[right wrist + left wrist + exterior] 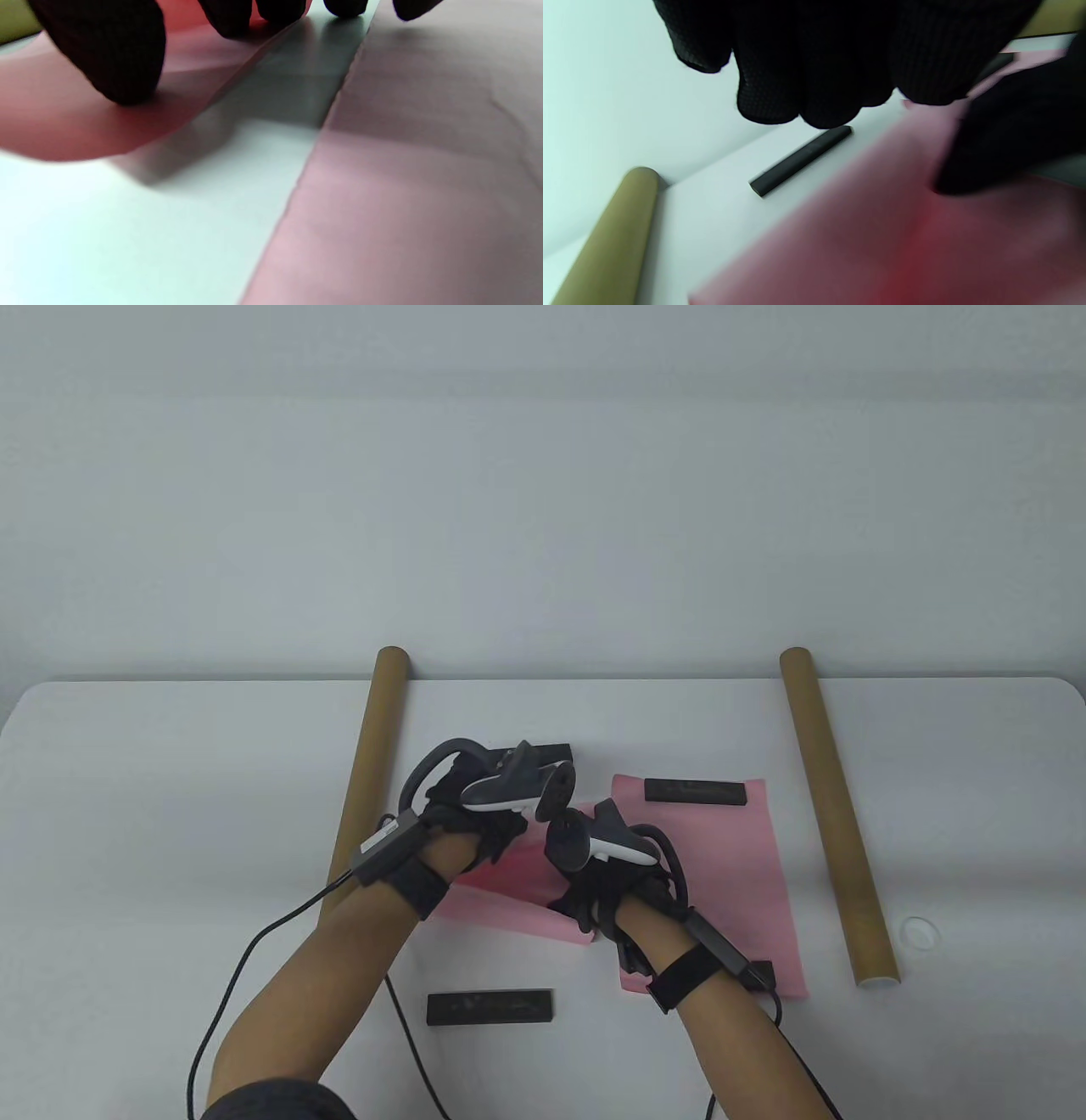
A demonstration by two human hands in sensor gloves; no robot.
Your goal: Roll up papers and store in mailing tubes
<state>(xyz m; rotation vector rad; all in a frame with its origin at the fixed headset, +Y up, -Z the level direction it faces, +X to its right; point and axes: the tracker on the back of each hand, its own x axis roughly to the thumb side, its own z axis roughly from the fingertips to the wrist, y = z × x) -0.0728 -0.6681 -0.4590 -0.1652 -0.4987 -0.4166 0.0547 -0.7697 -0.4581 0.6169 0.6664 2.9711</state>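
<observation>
Pink paper (747, 882) lies flat in the middle of the white surface (170, 814), thin and matte, its left part lifted and curled over into a loose fold whose underside glows a deeper red in the right wrist view. Both hands meet over that fold. The left hand (475, 823) has its fingers curled down on the raised sheet, thumb beneath, gripping it. The right hand (594, 891) also pinches the curled edge, thumb (114, 55) under the sheet and fingertips above.

Two brown cardboard mailing tubes flank the paper, well apart: the left tube (369, 755) beside the left hand, the right tube (836, 814) with its open end nearest the person. Black bar weights sit about: one (696, 791) on the paper's far edge, one (490, 1009) on the bare surface near the left forearm, another (801, 160) just beyond the left hand.
</observation>
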